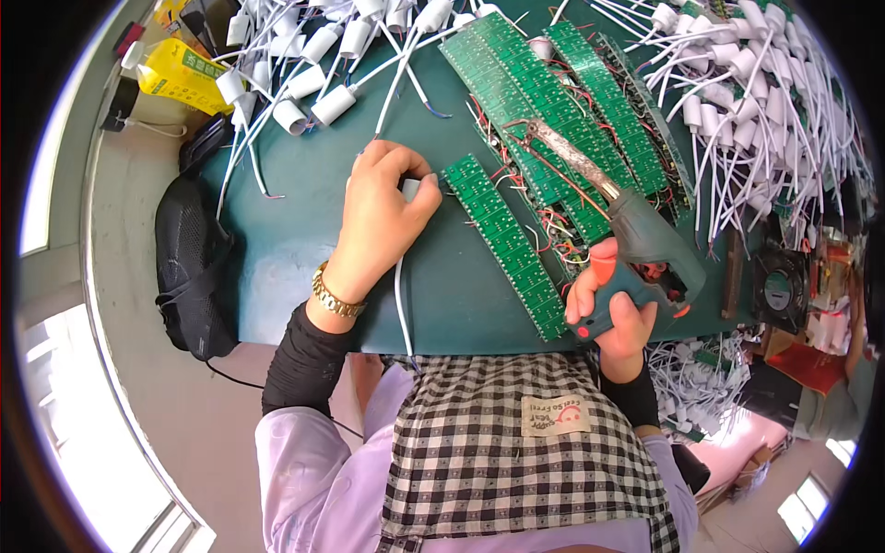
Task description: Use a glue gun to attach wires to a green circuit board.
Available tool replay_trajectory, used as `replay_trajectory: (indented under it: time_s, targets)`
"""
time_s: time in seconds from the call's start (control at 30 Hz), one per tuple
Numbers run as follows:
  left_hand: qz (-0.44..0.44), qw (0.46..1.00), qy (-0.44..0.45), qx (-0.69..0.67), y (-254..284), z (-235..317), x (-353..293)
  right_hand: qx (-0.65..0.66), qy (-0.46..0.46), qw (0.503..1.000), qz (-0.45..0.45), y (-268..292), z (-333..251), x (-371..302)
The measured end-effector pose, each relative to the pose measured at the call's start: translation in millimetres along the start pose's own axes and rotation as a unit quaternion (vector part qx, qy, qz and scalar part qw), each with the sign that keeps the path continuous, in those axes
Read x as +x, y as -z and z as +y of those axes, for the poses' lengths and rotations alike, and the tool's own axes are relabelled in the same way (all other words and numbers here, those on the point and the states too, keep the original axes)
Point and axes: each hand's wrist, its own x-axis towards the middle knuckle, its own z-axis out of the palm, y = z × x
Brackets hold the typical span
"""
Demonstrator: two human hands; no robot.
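Observation:
My left hand [383, 207] rests on the green table [304, 230], fingers closed around a white lamp socket [411, 189] whose white cable [400, 295] trails back to the table's near edge. Right beside it lies a long green circuit strip [507, 244]. My right hand [613, 309] grips a green and orange soldering gun [636, 249]. Its long metal tip [562, 152] points up and left over a stack of green circuit strips [553, 101] with red wires.
Heaps of white sockets with cables [304, 55] lie at the table's far left, and more [765, 101] at the right. A yellow carton [180, 74] stands far left. A black bag [189, 263] hangs at the left edge. A small black fan [779, 286] sits at right.

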Motion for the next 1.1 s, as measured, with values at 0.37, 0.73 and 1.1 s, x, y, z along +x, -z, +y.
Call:
replay_trajectory:
  time_s: [0.37,0.73,1.1]
  targets:
    - [0.063,0.997,-0.003,-0.048,-3,-1,1,-0.007,-0.002,1.0,-0.006,0,4,0]
    - [0.06,0.997,0.024,0.032,-5,-4,-2,-0.046,-0.004,0.999,0.001,-3,3,-2]
    - [-0.021,0.999,0.038,0.032,4,4,6,-0.035,-0.057,0.998,-0.015,-14,-10,3]
